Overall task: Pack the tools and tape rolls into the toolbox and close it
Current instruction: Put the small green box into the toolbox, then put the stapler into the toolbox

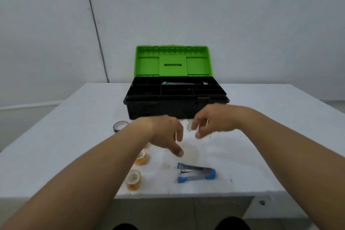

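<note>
A gray tape roll (120, 126) sits far left on the white table (261, 136). The left hand (166, 132) and right hand (209, 123) hang open, holding nothing, before the open toolbox (175, 106). A blue stapler (196, 172) lies near

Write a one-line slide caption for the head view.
Both bare hands, left and right, hover before the open green-lidded toolbox; tape rolls and a blue staple remover remain unpacked.

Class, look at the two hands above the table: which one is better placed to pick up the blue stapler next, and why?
Probably the left hand: its fingers point down almost directly above the blue stapler. The right hand hovers farther back, nearer the toolbox. Both hands look empty.
</note>
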